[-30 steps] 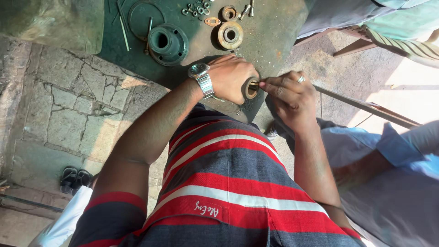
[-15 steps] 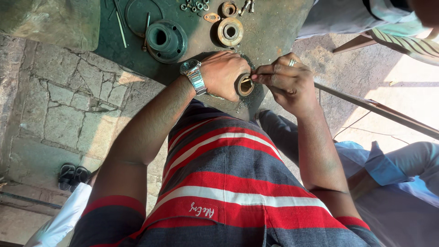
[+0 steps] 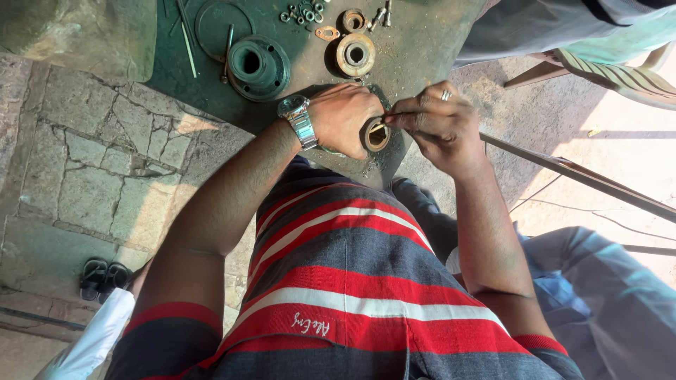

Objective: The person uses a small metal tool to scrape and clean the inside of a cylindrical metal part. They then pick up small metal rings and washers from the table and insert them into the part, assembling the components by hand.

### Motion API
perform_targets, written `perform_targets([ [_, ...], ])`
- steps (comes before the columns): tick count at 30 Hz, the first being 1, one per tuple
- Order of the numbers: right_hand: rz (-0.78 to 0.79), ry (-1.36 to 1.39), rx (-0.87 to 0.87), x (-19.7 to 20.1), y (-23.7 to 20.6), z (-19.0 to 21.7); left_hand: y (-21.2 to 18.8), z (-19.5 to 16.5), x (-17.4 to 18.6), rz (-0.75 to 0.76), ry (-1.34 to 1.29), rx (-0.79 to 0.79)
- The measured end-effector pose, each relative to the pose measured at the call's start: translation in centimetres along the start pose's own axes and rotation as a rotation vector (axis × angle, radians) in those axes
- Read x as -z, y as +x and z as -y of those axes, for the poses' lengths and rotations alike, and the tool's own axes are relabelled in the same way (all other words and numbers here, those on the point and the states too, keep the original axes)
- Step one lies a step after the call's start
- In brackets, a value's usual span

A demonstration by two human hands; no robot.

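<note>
Since a second ago my left hand (image 3: 345,116) has kept its closed grip on the rusty ring (image 3: 375,135), while my right hand (image 3: 436,119), pinching a thin pick (image 3: 386,119), has brought its tip to the ring's upper rim, so scraping there continues.

— Position of the hands?
— Left hand (image 3: 345,118) grips the ring (image 3: 375,136); right hand (image 3: 436,119) just beside it, touching.

— Beyond them?
— Flanged housing (image 3: 257,67) on the table (image 3: 422,49), left of the bearing disc (image 3: 355,54). Bolts (image 3: 303,12) behind both.
</note>
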State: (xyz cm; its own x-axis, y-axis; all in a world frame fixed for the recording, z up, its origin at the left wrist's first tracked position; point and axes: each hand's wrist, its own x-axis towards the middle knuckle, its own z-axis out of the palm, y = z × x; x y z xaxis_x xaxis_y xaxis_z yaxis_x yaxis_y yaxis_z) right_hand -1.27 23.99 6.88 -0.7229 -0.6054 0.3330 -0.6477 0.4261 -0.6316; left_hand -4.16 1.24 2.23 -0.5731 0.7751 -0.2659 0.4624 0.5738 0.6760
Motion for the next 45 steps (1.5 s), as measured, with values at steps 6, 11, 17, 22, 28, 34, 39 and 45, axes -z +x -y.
perform_targets([
  [6, -0.036, 0.142, -0.089, -0.1, -0.6, 0.8, 0.0, 0.4, -0.8, -0.145, -0.082, -0.093],
  [11, -0.009, 0.07, -0.075, -0.3, 0.0, 0.9, -0.4, 1.0, -0.9, -0.155, -0.058, -0.09],
  [17, -0.052, 0.059, -0.223, -0.7, -1.6, 2.9, -0.7, 0.6, -0.5, -0.122, -0.119, -0.058],
  [22, -0.09, 0.011, -0.228, -1.0, -1.3, 3.7, -1.0, 0.1, -0.8, -0.262, -0.127, -0.104],
  [28, -0.094, 0.054, -0.374, -1.4, -2.8, 6.2, -1.1, -0.3, -0.8, -0.21, -0.129, -0.006],
  [34, -0.148, -0.008, -0.336, -1.7, -2.5, 6.6, -1.1, -0.5, -0.6, -0.224, -0.124, -0.026],
  [39, -0.091, 0.178, -0.685, -1.8, -2.6, 7.7, -1.1, -0.4, -0.9, -0.241, -0.099, -0.039],
  [45, -0.166, -0.079, -0.458, -2.6, -2.6, 8.2, -0.6, -0.4, -1.5, -0.267, -0.079, -0.026],
])
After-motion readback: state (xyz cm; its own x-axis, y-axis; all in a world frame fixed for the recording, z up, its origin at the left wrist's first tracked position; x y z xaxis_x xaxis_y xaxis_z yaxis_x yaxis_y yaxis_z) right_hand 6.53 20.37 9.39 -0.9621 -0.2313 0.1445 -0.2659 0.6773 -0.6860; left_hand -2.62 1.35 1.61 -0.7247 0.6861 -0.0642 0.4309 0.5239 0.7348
